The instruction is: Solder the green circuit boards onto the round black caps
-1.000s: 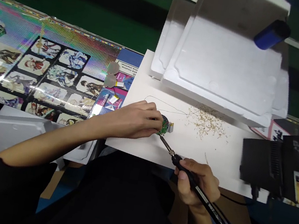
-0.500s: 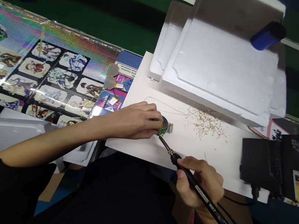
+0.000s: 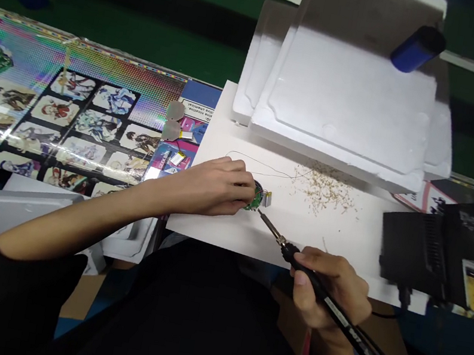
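My left hand (image 3: 212, 185) is closed on a small round green circuit board (image 3: 255, 197) that lies on a white sheet (image 3: 300, 236). A small metal part sits at the board's right edge. My right hand (image 3: 330, 284) grips a black soldering iron (image 3: 315, 281) like a pen. Its metal tip points up-left and ends just right of the board, close to the metal part. A thin wire (image 3: 266, 167) curves across the sheet just behind my left hand.
Stacked white foam trays (image 3: 344, 104) stand behind the sheet, with a blue cylinder (image 3: 416, 47) on top. Pale crumbs (image 3: 326, 189) are scattered on the sheet. A black unit (image 3: 429, 246) sits at the right. A glossy printed sheet of pictures (image 3: 71, 107) covers the left.
My right hand and the iron have drifted slightly right and down, so the tip sits a little further from the board. My left hand has stayed on the board.
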